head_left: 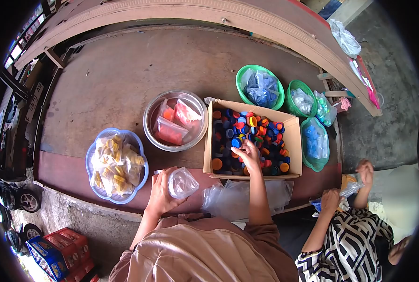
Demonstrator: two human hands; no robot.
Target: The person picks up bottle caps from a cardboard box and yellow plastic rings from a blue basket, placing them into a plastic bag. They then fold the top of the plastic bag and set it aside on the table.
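In my left hand [163,193] is a clear plastic bag [183,182], its fingers wrapped round it. Over the front part of a cardboard box [277,176], my right hand [248,155] pinches a blue cap [236,142]. Many bottle caps in blue, orange, red, yellow and green fill the box. Flat clear plastic bags [247,197] lie at the table's front edge, below the box and partly under my right forearm.
A blue basket [145,176] holds bags of yellow caps; a steel bowl [148,127] holds bags of red ones. Green baskets [280,101] with bagged caps stand right of the box. At the lower right, a co-worker's hands [330,199] hold a plastic bag.
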